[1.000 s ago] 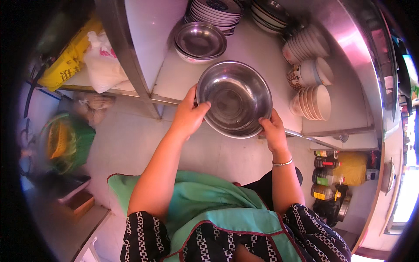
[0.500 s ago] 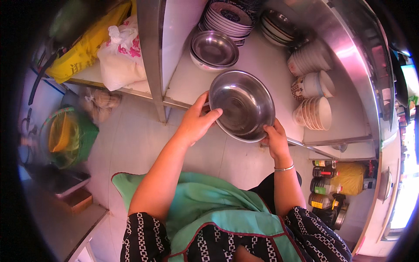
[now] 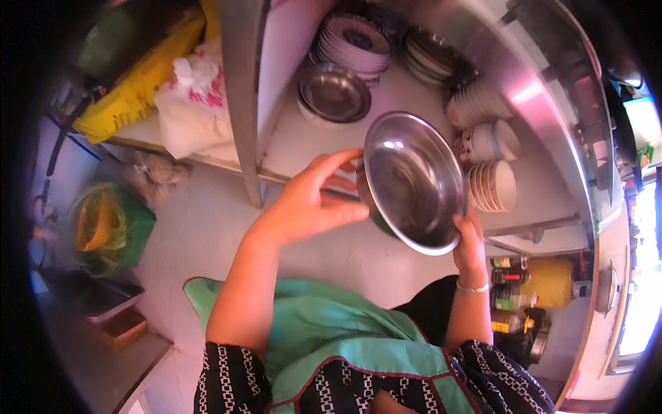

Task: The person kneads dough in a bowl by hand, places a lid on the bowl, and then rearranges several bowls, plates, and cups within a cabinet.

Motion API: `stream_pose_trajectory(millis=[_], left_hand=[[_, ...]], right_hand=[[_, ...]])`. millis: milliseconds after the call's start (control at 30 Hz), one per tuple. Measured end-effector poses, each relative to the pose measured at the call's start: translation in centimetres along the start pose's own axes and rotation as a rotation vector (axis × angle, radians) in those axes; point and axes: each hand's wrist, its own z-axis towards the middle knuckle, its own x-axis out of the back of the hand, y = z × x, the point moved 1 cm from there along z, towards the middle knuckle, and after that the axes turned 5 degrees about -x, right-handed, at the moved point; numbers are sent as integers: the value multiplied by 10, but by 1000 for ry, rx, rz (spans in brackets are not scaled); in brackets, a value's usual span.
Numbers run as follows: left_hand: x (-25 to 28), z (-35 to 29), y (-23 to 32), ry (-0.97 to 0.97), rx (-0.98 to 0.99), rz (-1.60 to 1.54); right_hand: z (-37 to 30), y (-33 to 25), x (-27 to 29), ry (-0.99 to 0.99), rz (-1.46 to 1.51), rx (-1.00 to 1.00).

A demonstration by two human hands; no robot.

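Our right hand [image 3: 471, 245] grips the rim of a round, shiny stainless-steel bowl [image 3: 414, 179], tilted near the front edge of a smooth white shelf [image 3: 293, 146], while our left hand [image 3: 303, 203] spreads wide at its left side; we cannot tell whether those fingertips touch the metal. Beyond, we see a smaller steel bowl [image 3: 336, 95] beside stacked round plates [image 3: 350, 50].

A kitchen, clearly! Plates [image 3: 353, 45] stacked beyond the gripping right hand [image 3: 470, 243], nested bowls [image 3: 502, 186] and bottles [image 3: 509, 277] off to its right.
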Motion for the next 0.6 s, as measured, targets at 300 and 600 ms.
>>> stream_pose_trajectory(millis=[300, 600], left_hand=[[-8, -111, 146, 435, -532, 566], [-36, -20, 236, 666, -684, 242]], right_hand=[[-91, -117, -44, -475, -90, 195], [-56, -246, -70, -94, -250, 570]])
